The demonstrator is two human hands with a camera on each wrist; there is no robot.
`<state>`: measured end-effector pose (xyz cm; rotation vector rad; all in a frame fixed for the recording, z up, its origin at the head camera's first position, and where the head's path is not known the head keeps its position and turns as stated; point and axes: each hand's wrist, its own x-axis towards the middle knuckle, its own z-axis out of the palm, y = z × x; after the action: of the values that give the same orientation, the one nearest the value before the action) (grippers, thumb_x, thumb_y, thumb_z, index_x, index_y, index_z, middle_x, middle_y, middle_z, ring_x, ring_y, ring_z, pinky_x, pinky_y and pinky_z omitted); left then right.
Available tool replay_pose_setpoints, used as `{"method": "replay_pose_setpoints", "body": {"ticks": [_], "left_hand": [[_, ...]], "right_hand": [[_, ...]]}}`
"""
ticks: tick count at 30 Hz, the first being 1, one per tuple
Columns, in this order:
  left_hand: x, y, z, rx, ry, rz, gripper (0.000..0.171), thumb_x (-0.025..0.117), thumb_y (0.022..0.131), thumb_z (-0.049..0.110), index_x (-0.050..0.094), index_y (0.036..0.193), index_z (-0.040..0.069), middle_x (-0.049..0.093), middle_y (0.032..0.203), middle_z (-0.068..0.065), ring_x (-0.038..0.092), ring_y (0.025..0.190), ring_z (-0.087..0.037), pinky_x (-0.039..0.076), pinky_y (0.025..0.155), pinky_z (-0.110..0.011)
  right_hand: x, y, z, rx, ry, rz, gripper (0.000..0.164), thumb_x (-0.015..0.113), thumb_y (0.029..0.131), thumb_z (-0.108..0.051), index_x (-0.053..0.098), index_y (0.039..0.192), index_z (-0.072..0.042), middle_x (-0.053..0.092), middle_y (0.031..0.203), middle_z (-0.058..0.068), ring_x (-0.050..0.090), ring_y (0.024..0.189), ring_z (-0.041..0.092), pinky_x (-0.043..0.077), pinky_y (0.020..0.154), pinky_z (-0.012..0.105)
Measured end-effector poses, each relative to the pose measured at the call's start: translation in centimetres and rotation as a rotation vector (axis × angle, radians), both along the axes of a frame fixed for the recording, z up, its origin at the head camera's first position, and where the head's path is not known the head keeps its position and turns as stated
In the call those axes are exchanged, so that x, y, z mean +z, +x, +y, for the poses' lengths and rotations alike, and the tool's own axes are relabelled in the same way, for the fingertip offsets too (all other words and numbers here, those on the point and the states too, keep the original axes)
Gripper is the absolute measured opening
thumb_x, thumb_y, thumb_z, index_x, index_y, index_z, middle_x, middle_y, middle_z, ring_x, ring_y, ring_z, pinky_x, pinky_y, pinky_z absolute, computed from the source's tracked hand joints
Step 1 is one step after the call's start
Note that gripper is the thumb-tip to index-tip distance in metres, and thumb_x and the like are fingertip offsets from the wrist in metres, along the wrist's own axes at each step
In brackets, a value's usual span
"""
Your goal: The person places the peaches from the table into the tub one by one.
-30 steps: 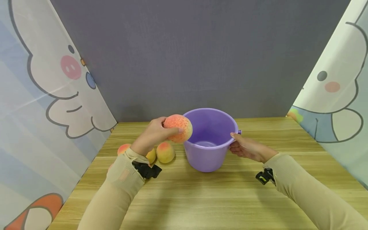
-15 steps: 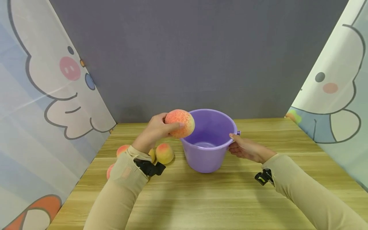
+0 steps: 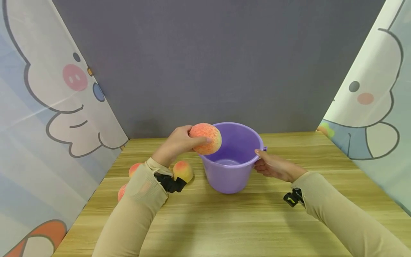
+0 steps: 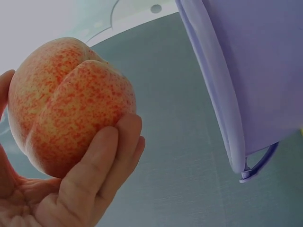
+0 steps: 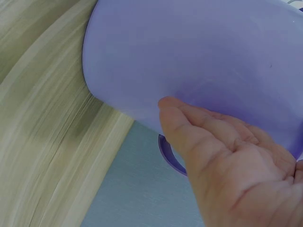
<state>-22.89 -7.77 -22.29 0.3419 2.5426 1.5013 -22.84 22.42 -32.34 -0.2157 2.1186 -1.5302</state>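
A speckled red-yellow peach (image 3: 205,138) is gripped between thumb and fingers of my left hand (image 3: 179,142), overlapping the left rim of a purple bucket (image 3: 227,178) in the head view. The left wrist view shows the peach (image 4: 71,104) cupped by the fingers, apart from the bucket's rim. On the bucket's right side, my right hand (image 3: 276,166) holds the rim, thumb on top and fingers below against the outer wall. Those fingers lie along the bucket wall (image 5: 189,52) in the right wrist view. The bucket stands upright and its visible inside holds nothing.
One peach (image 3: 183,171) rests on the wooden table (image 3: 218,225) left of the bucket. Two more, a peach (image 3: 134,169) and another peach (image 3: 122,192), are partly hidden behind the left sleeve. A dark grey panel (image 3: 208,64) rises behind.
My left hand has carried the peach slightly right and up, farther over the bucket's left rim. The right hand keeps its hold on the bucket. The head view has shifted a little.
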Motion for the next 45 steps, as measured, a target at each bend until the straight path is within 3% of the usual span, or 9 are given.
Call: {"method": "replay_pose_setpoints", "body": {"ticks": [14, 20, 29, 39, 45], "left_hand": [[0.9, -1.1, 1.4, -0.016, -0.054, -0.007, 0.048, 0.075, 0.079, 0.029, 0.057, 0.114, 0.001, 0.063, 0.106, -0.011, 0.061, 0.091, -0.02, 0.053, 0.076, -0.029], [1.3, -1.2, 1.7, -0.018, -0.069, 0.001, 0.049, 0.074, 0.08, 0.03, 0.057, 0.115, 0.0, 0.063, 0.107, -0.012, 0.06, 0.091, -0.021, 0.053, 0.08, -0.035], [1.0, -2.2, 1.7, 0.007, -0.042, -0.03, 0.047, 0.072, 0.082, 0.03, 0.057, 0.115, 0.0, 0.062, 0.109, -0.012, 0.06, 0.093, -0.021, 0.053, 0.078, -0.03], [1.5, -2.9, 2.3, -0.002, -0.062, -0.007, 0.047, 0.073, 0.08, 0.032, 0.058, 0.112, 0.001, 0.063, 0.105, -0.011, 0.061, 0.089, -0.02, 0.053, 0.082, -0.037], [1.6, -3.0, 2.7, -0.014, -0.076, 0.003, 0.045, 0.074, 0.079, 0.032, 0.059, 0.109, 0.002, 0.064, 0.102, -0.01, 0.061, 0.088, -0.019, 0.054, 0.073, -0.03]], "right_hand": [[-0.1, -0.2, 0.0, 0.002, -0.002, -0.008, 0.081, 0.015, 0.103, -0.044, 0.012, 0.134, 0.03, 0.014, 0.141, 0.046, 0.015, 0.134, 0.055, 0.016, 0.11, 0.056], [-0.1, -0.1, -0.1, 0.005, -0.009, -0.01, 0.08, 0.014, 0.103, -0.043, 0.011, 0.134, 0.03, 0.013, 0.141, 0.046, 0.014, 0.134, 0.055, 0.015, 0.11, 0.056], [-0.1, -0.2, 0.0, 0.018, -0.012, -0.004, 0.081, 0.015, 0.103, -0.044, 0.01, 0.134, 0.03, 0.013, 0.141, 0.046, 0.014, 0.134, 0.055, 0.015, 0.11, 0.057], [0.1, -0.3, -0.1, 0.009, -0.012, -0.004, 0.08, 0.015, 0.103, -0.044, 0.01, 0.135, 0.03, 0.013, 0.141, 0.046, 0.015, 0.134, 0.055, 0.016, 0.11, 0.057], [0.0, -0.2, -0.1, 0.0, -0.005, -0.011, 0.081, 0.015, 0.103, -0.045, 0.01, 0.134, 0.03, 0.014, 0.141, 0.046, 0.015, 0.134, 0.054, 0.016, 0.11, 0.057]]}}
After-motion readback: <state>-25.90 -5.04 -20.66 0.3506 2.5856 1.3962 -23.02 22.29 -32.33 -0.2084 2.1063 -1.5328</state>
